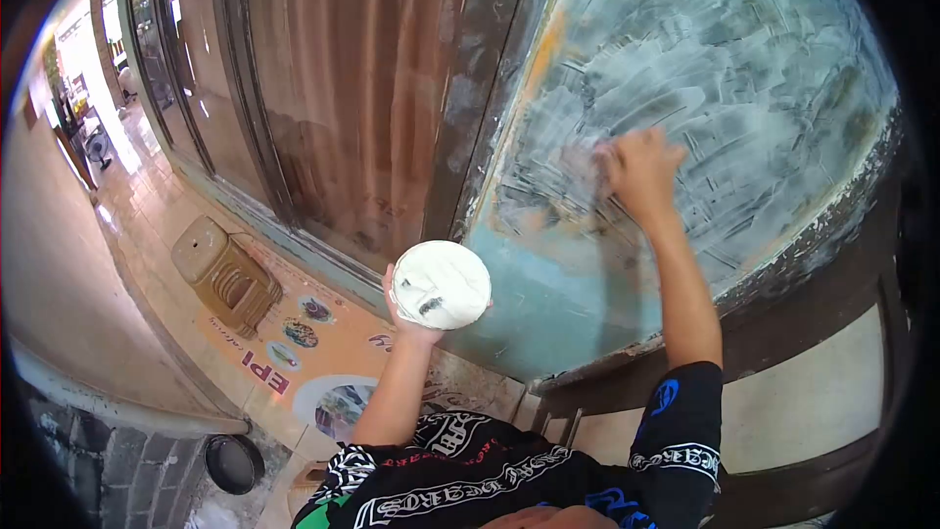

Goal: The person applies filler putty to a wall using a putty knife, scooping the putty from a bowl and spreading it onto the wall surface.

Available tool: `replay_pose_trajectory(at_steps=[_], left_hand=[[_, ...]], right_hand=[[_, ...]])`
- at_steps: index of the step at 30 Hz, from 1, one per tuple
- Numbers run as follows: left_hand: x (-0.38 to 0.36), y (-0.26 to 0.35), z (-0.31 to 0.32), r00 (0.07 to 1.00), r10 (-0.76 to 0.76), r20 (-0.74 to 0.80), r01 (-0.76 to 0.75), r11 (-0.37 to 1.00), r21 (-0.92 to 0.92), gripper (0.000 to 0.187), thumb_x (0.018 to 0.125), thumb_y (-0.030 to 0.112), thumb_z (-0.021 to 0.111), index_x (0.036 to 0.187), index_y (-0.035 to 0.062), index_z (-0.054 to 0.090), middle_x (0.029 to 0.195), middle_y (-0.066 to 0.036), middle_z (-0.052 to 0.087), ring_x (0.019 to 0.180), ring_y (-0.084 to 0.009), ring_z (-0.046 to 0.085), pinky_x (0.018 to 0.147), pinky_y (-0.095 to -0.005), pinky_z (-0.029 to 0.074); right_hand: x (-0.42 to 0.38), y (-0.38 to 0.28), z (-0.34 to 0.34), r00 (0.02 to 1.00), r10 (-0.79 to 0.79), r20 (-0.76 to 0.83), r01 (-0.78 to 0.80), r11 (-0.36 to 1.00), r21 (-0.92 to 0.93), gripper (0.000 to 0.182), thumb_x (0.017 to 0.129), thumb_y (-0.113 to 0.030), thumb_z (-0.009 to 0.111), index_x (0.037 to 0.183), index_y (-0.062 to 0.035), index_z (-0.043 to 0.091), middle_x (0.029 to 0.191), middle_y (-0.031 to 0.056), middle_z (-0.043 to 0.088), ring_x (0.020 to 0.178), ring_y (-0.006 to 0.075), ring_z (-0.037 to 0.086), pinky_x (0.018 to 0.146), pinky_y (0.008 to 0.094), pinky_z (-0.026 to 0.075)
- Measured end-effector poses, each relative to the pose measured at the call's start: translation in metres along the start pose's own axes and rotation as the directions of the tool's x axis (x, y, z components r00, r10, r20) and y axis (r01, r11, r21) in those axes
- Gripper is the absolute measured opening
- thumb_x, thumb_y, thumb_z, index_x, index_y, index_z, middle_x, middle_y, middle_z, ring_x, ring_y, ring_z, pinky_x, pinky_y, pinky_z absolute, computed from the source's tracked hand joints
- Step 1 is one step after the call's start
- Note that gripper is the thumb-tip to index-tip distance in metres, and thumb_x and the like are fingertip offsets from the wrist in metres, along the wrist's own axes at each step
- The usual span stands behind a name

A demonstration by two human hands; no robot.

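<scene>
My left hand [416, 335] holds a round tub of white putty [446, 279] from below, its fingers wrapped around the side. A few dark smudges mark the putty's surface. Higher up and to the right, my right hand [646, 176] is closed on a putty scraper [590, 165], which is blurred and lies close against the wall. White putty covers the blue-green wall [725, 108] in overlapping streaks. Below the streaked area, a smoother turquoise patch [519, 299] of wall shows near the tub.
A brown-framed window [343, 78] with a curtain behind it adjoins the wall on the left. Farther down stand a brown plastic stool [225, 274] and a printed banner [313, 333] on the floor. A black round pan [233, 463] lies at lower left. Dark wood with pale panels [813, 402] runs along the lower right.
</scene>
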State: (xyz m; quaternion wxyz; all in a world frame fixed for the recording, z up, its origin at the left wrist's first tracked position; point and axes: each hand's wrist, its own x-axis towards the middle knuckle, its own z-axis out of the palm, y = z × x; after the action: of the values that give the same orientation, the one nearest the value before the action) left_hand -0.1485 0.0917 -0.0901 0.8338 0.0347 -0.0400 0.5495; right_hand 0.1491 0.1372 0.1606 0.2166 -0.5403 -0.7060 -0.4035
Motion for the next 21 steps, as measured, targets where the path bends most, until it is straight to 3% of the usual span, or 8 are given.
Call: replay_pose_trajectory(at_steps=[5,9,12,14,16,17,20,21], left_hand=[[0.005,-0.009,0.001,1.000,0.015,0.003,-0.015,1.000,0.025,0.080,0.088,0.070,0.046,0.146,0.0146,0.052,0.151,-0.016,0.049,0.133,-0.0495,0.047,0.097,-0.0880,0.030],[0.008,-0.017,0.004,0.995,-0.003,0.100,0.004,1.000,-0.008,0.083,0.088,0.072,0.046,0.148,0.0147,0.049,0.154,-0.015,0.045,0.136,-0.0489,0.044,0.099,-0.0870,0.029],[0.010,-0.025,0.007,0.999,-0.005,0.052,0.006,1.000,-0.014,0.084,0.087,0.072,0.046,0.148,0.0140,0.048,0.154,-0.015,0.045,0.136,-0.0491,0.044,0.099,-0.0868,0.029],[0.012,-0.031,0.008,1.000,0.007,0.021,-0.008,1.000,0.014,0.084,0.088,0.072,0.045,0.148,0.0128,0.049,0.154,-0.015,0.045,0.136,-0.0491,0.044,0.100,-0.0863,0.030],[0.011,-0.037,0.009,0.999,0.026,-0.026,-0.026,1.000,-0.006,0.084,0.089,0.071,0.044,0.147,0.0118,0.049,0.154,-0.015,0.046,0.135,-0.0494,0.045,0.099,-0.0860,0.030],[0.009,-0.039,0.006,0.999,-0.001,0.046,0.002,1.000,-0.015,0.083,0.089,0.071,0.043,0.147,0.0118,0.050,0.153,-0.015,0.047,0.134,-0.0495,0.045,0.099,-0.0862,0.031],[0.006,-0.044,0.009,0.997,0.027,0.066,-0.028,0.999,0.022,0.082,0.092,0.070,0.042,0.147,0.0101,0.050,0.151,-0.017,0.049,0.134,-0.0478,0.047,0.103,-0.0802,0.033],[0.006,-0.046,0.009,0.996,0.036,0.082,-0.040,0.998,0.040,0.082,0.093,0.069,0.041,0.148,0.0092,0.050,0.150,-0.018,0.051,0.134,-0.0469,0.048,0.105,-0.0772,0.035]], right_hand=[[0.026,0.044,-0.051,0.967,0.144,-0.211,-0.111,0.980,0.162,0.018,0.088,-0.032,0.074,0.085,-0.0140,0.072,0.086,-0.0013,0.067,0.099,0.0267,0.053,0.085,0.0521,0.030],[-0.009,0.011,-0.020,0.997,-0.022,-0.076,0.036,0.983,0.182,0.021,0.086,-0.035,0.075,0.083,-0.0142,0.072,0.084,-0.0016,0.065,0.097,0.0261,0.052,0.085,0.0518,0.030],[-0.022,-0.005,0.014,0.988,-0.116,0.104,0.104,0.988,0.115,0.022,0.087,-0.036,0.073,0.084,-0.0143,0.072,0.083,-0.0017,0.064,0.098,0.0263,0.052,0.085,0.0517,0.030],[0.001,0.004,-0.006,0.984,-0.090,0.154,0.088,0.996,0.015,0.021,0.088,-0.035,0.073,0.086,-0.0140,0.072,0.084,-0.0021,0.064,0.097,0.0265,0.053,0.083,0.0518,0.031],[0.021,0.022,-0.031,0.990,0.064,-0.122,-0.056,0.996,0.071,0.018,0.089,-0.031,0.073,0.085,-0.0135,0.072,0.085,-0.0018,0.064,0.096,0.0256,0.053,0.084,0.0529,0.031],[0.024,0.025,-0.044,0.991,0.064,-0.117,-0.055,0.996,0.077,0.018,0.089,-0.031,0.073,0.085,-0.0135,0.072,0.085,-0.0018,0.064,0.096,0.0256,0.053,0.084,0.0529,0.031],[0.007,0.020,-0.059,0.979,0.172,-0.107,-0.141,0.959,0.246,0.016,0.089,-0.026,0.075,0.086,-0.0112,0.074,0.082,0.0012,0.063,0.092,0.0260,0.055,0.085,0.0504,0.035],[-0.010,0.008,-0.051,0.973,0.227,0.038,-0.217,0.850,0.479,0.017,0.089,-0.026,0.076,0.087,-0.0090,0.075,0.081,0.0030,0.064,0.089,0.0249,0.056,0.084,0.0461,0.038]])
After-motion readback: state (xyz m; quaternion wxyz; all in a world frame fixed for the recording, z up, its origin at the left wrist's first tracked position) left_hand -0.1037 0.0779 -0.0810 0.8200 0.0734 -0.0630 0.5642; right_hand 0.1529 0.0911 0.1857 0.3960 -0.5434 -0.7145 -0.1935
